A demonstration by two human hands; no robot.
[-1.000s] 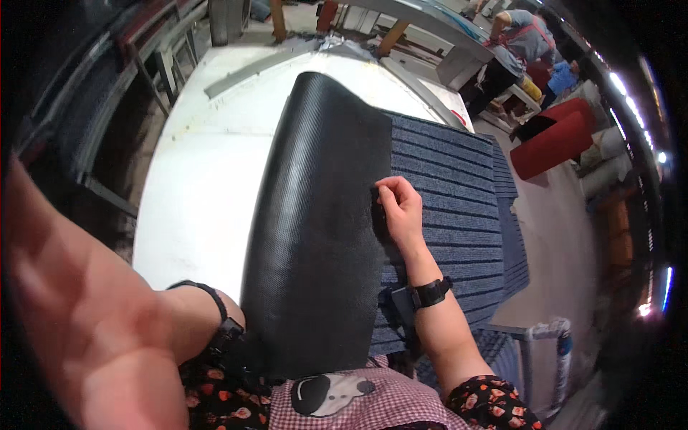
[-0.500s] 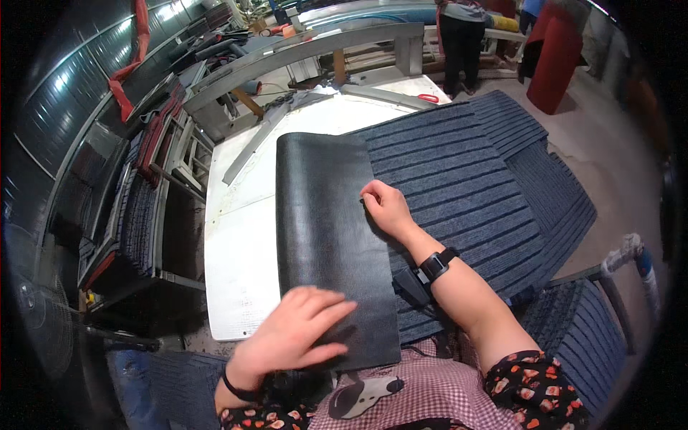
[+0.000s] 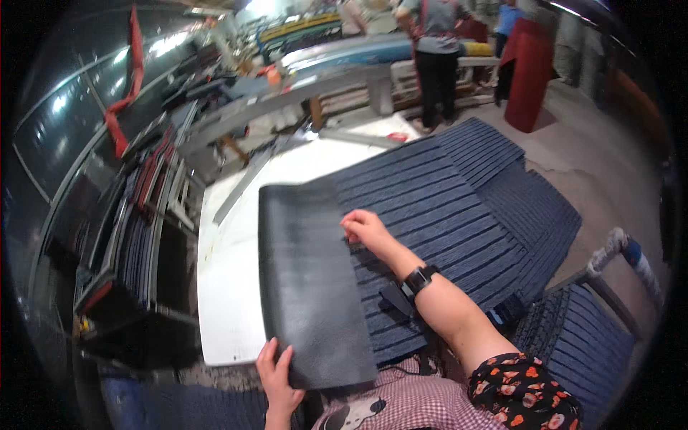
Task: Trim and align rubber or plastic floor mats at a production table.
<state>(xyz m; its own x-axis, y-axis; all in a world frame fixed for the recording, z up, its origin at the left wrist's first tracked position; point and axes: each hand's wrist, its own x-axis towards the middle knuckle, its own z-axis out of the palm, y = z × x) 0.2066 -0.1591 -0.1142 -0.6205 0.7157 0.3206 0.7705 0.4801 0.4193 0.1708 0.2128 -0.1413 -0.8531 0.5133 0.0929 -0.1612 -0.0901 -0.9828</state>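
Observation:
A striped blue-grey carpet mat [image 3: 423, 186] lies before me. Its left part is folded over, so the smooth black backing [image 3: 308, 287] faces up. My left hand [image 3: 279, 376] rests at the near left corner of the fold, fingers apart on the backing. By the folded flap's free edge is my right hand [image 3: 365, 229], its fingers curled in a pinch. What those fingers hold, if anything, I cannot make out. A dark object [image 3: 398, 297] shows beside my right wrist, over the striped side.
Beneath the mat is a white table [image 3: 229, 287], with metal bars [image 3: 244, 186] on its far part. Stacked mats [image 3: 132, 244] fill a rack at left. Far right stands a red roll [image 3: 530, 79]; a person [image 3: 436, 57] is beyond the table. A metal frame [image 3: 609, 301] stands near right.
My left hand has moved down and left from above the flap to its folded edge. My right hand stays by the free edge. The whole view has shifted, showing more of the far background.

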